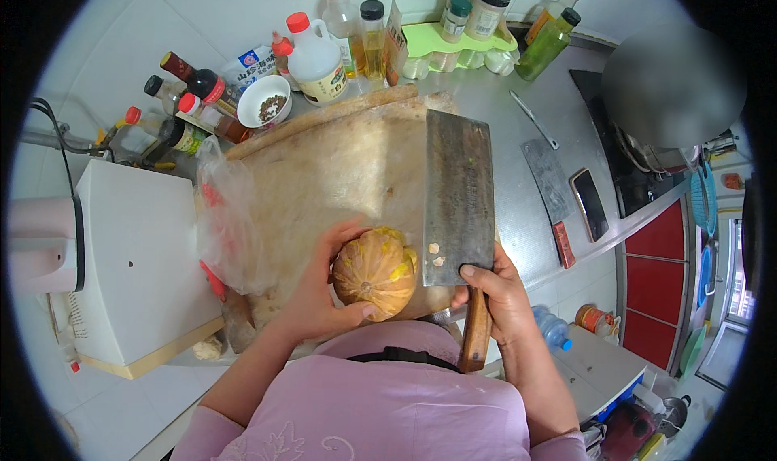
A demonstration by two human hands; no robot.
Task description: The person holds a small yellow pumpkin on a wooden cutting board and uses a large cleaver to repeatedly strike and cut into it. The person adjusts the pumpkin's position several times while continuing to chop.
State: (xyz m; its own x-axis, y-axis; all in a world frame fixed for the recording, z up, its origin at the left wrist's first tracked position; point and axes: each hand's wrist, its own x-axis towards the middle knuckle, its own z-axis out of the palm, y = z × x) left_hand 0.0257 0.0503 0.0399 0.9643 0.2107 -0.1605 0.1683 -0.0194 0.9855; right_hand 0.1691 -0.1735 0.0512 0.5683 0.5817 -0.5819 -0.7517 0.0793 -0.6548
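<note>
My left hand is wrapped around the left side of a small ribbed pumpkin, orange with yellow patches where the skin is cut away. The pumpkin is at the near part of a worn wooden cutting board. In my right hand is a Chinese cleaver, gripped where its wooden handle meets the blade. The broad dark blade lies flat to the view, pointing away from me, right of the pumpkin and apart from it. Two pale bits stick to the blade near the handle.
A clear plastic bag lies on the board's left, beside a white box. Bottles and a white bowl line the back. At right on the steel counter are a second cleaver, a phone, a peeler-like metal tool and a stove.
</note>
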